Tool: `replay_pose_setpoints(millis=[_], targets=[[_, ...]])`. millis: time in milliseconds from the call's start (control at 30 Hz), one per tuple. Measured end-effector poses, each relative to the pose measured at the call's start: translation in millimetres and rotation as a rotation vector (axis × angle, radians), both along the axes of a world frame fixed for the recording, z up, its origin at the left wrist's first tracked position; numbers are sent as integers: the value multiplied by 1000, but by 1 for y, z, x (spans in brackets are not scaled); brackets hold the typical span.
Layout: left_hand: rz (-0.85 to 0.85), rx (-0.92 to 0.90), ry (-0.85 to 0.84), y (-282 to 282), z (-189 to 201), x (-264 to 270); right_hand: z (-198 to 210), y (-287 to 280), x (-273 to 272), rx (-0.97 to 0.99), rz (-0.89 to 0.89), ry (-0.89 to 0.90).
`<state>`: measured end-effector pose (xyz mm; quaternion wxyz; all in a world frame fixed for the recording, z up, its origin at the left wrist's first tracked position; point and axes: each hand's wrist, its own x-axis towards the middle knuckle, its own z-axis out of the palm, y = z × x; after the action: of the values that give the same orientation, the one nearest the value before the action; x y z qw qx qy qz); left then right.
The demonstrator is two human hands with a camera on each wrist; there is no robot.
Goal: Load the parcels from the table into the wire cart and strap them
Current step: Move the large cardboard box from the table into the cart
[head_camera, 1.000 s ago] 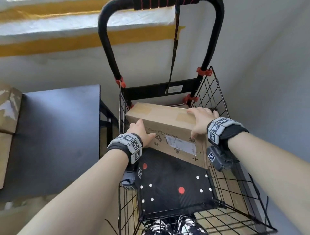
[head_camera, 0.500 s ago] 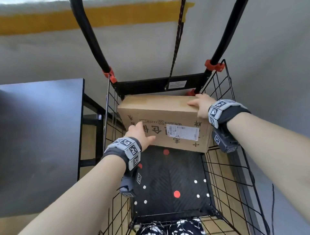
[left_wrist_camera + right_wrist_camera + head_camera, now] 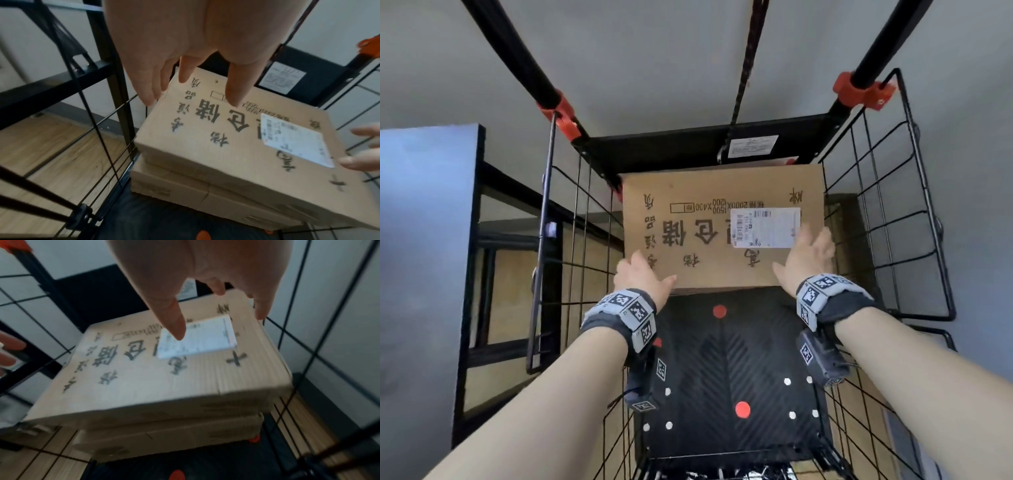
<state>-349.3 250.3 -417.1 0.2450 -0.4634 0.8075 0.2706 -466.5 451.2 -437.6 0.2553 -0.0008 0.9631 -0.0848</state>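
A brown cardboard parcel (image 3: 709, 233) with black print and a white label lies flat at the back of the wire cart (image 3: 887, 219). The wrist views show it stacked on a second cardboard parcel (image 3: 185, 193) (image 3: 174, 436). My left hand (image 3: 642, 274) hovers at the top parcel's near left corner, fingers straight (image 3: 150, 95). My right hand (image 3: 808, 253) is spread over its near right side by the label, fingers straight (image 3: 174, 327). Neither hand grips anything. A dark strap (image 3: 746, 68) hangs from the cart handle down to the back panel.
The cart floor is a black mat (image 3: 732, 359) with red and white dots, bare in front of the parcels. Wire walls close both sides. A dark table (image 3: 424, 205) with a black frame stands to the left. Wood floor shows through the wires.
The parcel was tilted on its edge in both hands; it now lies flat on the lower parcel. Both hands have come off its edges and opened at its near side.
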Motion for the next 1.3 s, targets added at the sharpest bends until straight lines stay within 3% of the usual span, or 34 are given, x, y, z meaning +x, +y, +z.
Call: replay_pose_setpoints(millis=[233, 433, 733, 1300], targets=[[58, 25, -77, -13, -58, 2, -51, 13, -6, -48, -233, -138], [72, -14, -38, -20, -78, -2, -65, 22, -14, -195, -158, -147], [108, -44, -85, -3, -78, 6, -74, 20, -43, -129, -29, -131], [47, -23, -97, 7, -77, 25, -82, 26, -21, -62, -30, -161]])
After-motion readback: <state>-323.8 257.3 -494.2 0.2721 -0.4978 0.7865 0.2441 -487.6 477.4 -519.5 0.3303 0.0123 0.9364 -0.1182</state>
